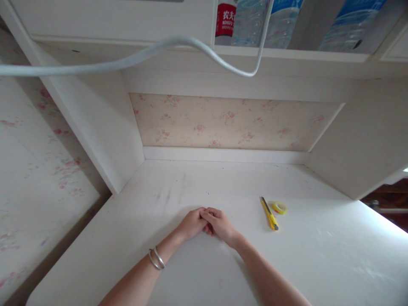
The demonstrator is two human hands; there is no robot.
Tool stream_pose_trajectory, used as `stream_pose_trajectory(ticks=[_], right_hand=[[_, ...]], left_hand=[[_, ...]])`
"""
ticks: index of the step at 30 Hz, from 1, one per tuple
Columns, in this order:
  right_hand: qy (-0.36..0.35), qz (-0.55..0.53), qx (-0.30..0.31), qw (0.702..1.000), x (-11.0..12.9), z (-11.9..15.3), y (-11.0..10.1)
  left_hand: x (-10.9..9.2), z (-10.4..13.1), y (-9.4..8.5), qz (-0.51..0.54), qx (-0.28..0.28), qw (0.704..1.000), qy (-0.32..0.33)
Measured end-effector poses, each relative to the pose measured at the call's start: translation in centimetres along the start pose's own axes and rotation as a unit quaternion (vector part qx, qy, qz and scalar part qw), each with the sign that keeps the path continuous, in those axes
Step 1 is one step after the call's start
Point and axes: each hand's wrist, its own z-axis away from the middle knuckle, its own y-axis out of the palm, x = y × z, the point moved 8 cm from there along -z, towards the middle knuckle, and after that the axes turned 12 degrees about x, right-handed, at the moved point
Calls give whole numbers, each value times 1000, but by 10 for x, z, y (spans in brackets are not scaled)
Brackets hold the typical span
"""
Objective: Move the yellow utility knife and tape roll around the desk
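Note:
My left hand (192, 224) and my right hand (220, 225) are clasped together on the white desk (191, 272). The fingers of both are curled and closed, with my right thumb lying across the left fingers. No object shows in either hand. Two silver bangles (156, 258) circle my left wrist. To the right of my hands, apart from them, lies a yellow utility knife (270, 214), slanted on the desktop. A small roll of yellow tape (279, 207) lies flat just beside the knife's far end.
A white cable (127, 63) hangs across the upper view. Above the desk, an open shelf (293, 53) holds several plastic bottles (250, 21). White side panels (92, 106) rise at left and right, with floral wallpaper (219, 123) at the back.

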Motion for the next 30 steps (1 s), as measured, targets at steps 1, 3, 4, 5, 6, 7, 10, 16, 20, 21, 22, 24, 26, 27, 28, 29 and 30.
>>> stream_pose_trajectory(ticks=[1, 3, 4, 5, 6, 7, 10, 16, 20, 21, 22, 24, 26, 27, 28, 29, 30], right_hand=[[1, 2, 0, 1000, 0, 0, 0], [2, 6, -2, 1000, -1, 0, -1], [3, 8, -3, 1000, -2, 0, -1], [3, 9, -4, 1000, -2, 0, -1], [3, 9, -3, 1000, -2, 0, -1], [3, 9, -2, 1000, -2, 0, -1], [-2, 5, -1, 1000, -2, 0, 0], [3, 12, -2, 1000, -1, 1, -1], [5, 7, -3, 1000, -2, 1, 0], [5, 6, -4, 1000, -2, 0, 0], [4, 5, -4, 1000, -3, 0, 0], [2, 6, -4, 1000, -3, 0, 0], [2, 10, -4, 1000, -3, 0, -1], [3, 11, -5, 1000, -3, 0, -1], [4, 13, -5, 1000, -3, 0, -1], [5, 14, -5, 1000, -3, 0, -1], [5, 15, -4, 1000, -3, 0, -1]], left_hand=[[0, 0, 0, -3, -1, 1000, -1], [0, 0, -1, -7, -3, 1000, -2], [0, 0, -1, -9, -3, 1000, -2], [1, 0, -1, -10, -2, 1000, -2], [1, 0, 0, -11, -1, 1000, -3], [2, -1, 0, -13, 0, 1000, -4], [4, -2, 0, -21, 0, 1000, -7], [4, -2, 0, -20, 1, 1000, -6], [3, -1, 0, -18, -1, 1000, -7], [3, -1, 0, -18, 0, 1000, -6], [3, -1, 0, -17, 0, 1000, -4], [3, -2, 0, -16, 1, 1000, 0], [3, -2, 0, -16, 4, 1000, 3], [3, -2, 0, -17, 5, 1000, 4], [4, -2, 0, -17, 5, 1000, 4], [4, -2, 0, -17, 5, 1000, 3], [4, -1, 0, -17, 4, 1000, 2]])
